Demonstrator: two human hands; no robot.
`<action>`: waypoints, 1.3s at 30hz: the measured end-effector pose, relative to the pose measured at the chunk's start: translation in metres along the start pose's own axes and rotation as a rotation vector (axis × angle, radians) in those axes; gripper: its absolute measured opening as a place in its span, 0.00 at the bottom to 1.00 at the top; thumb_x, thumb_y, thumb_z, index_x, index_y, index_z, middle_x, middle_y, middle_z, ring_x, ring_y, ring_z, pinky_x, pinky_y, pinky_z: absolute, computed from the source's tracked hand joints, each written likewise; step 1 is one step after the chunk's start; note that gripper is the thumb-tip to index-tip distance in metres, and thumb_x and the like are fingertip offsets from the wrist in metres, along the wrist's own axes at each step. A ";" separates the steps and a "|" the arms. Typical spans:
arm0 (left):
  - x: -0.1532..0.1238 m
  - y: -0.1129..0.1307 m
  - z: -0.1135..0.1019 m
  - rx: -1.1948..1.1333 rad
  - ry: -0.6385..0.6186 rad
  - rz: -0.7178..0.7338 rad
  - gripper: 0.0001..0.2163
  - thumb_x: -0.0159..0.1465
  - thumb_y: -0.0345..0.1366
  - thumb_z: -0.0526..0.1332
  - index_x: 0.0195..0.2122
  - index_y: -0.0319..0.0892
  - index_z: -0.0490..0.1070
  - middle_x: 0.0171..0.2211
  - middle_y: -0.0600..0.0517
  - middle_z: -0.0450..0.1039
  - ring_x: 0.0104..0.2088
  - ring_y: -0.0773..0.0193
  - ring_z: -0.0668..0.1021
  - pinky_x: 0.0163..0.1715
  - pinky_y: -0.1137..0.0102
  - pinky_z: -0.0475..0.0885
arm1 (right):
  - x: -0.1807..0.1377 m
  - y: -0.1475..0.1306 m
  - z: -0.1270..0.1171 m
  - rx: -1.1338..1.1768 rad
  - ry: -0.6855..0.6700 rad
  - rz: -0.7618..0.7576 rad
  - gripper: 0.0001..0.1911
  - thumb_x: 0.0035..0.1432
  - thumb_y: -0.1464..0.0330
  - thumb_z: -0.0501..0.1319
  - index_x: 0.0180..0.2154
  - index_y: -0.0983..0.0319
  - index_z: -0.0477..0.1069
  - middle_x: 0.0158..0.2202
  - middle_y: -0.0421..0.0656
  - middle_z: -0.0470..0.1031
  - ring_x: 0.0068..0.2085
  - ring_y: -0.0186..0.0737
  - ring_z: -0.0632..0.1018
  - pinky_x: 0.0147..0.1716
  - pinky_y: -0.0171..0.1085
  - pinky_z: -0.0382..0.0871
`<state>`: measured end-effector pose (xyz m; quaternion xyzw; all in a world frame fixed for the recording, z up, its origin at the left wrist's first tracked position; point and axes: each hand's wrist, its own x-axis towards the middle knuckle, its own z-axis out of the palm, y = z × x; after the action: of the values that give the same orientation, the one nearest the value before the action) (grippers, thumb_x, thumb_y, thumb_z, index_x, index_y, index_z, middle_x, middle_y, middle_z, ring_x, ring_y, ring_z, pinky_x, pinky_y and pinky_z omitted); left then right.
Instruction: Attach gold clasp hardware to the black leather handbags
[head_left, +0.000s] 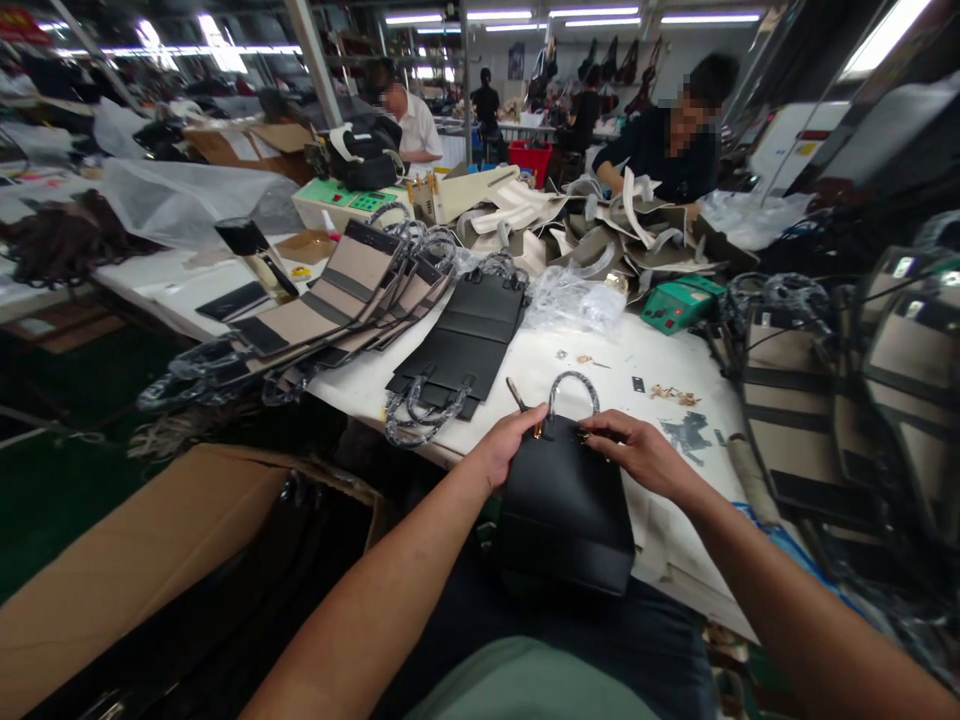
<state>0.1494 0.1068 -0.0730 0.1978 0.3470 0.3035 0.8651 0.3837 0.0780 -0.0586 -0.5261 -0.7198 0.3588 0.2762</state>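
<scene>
A black handbag (pixel 568 505) leans toward me at the table's front edge, over my lap. Its looped handle (pixel 574 378), wrapped in clear plastic, stands up from the top edge. My left hand (pixel 511 445) grips the bag's upper left corner, thumb near a gold-coloured fitting at the handle's base. A thin dark piece with a light edge (pixel 515 393) sticks up beside that thumb; its kind is unclear. At the upper right corner, my right hand (pixel 634 450) has its fingertips closed on the bag's edge by the other handle base. Any small part between those fingers is hidden.
Flat black bag panels with wrapped handles (pixel 469 335) lie left of the bag, beside stacked beige-lined panels (pixel 322 300). Small metal parts (pixel 673 395) and a green device (pixel 681 302) are on the right. A cardboard box (pixel 172 540) stands lower left. A co-worker (pixel 667 150) sits opposite.
</scene>
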 end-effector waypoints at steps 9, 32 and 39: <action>0.002 -0.002 -0.006 -0.072 -0.009 -0.038 0.20 0.63 0.50 0.63 0.41 0.34 0.78 0.29 0.42 0.81 0.26 0.57 0.82 0.34 0.65 0.77 | 0.002 -0.016 0.001 -0.122 0.034 -0.082 0.12 0.63 0.61 0.60 0.46 0.55 0.77 0.45 0.45 0.78 0.46 0.47 0.78 0.46 0.45 0.71; 0.008 0.001 -0.011 -0.117 -0.077 -0.114 0.23 0.64 0.55 0.60 0.41 0.36 0.78 0.29 0.44 0.81 0.26 0.56 0.82 0.34 0.63 0.78 | 0.014 -0.013 0.012 -0.258 -0.056 -0.144 0.16 0.63 0.65 0.59 0.51 0.52 0.76 0.47 0.44 0.79 0.45 0.47 0.79 0.48 0.44 0.73; 0.006 0.000 -0.009 -0.093 -0.063 -0.099 0.23 0.64 0.53 0.59 0.41 0.35 0.78 0.30 0.42 0.81 0.26 0.55 0.82 0.34 0.62 0.78 | 0.018 -0.018 0.014 -0.313 -0.050 -0.138 0.16 0.60 0.70 0.58 0.47 0.54 0.78 0.43 0.44 0.79 0.42 0.45 0.80 0.44 0.42 0.73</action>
<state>0.1464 0.1120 -0.0819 0.1496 0.3145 0.2700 0.8977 0.3575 0.0885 -0.0517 -0.5028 -0.8080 0.2355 0.1971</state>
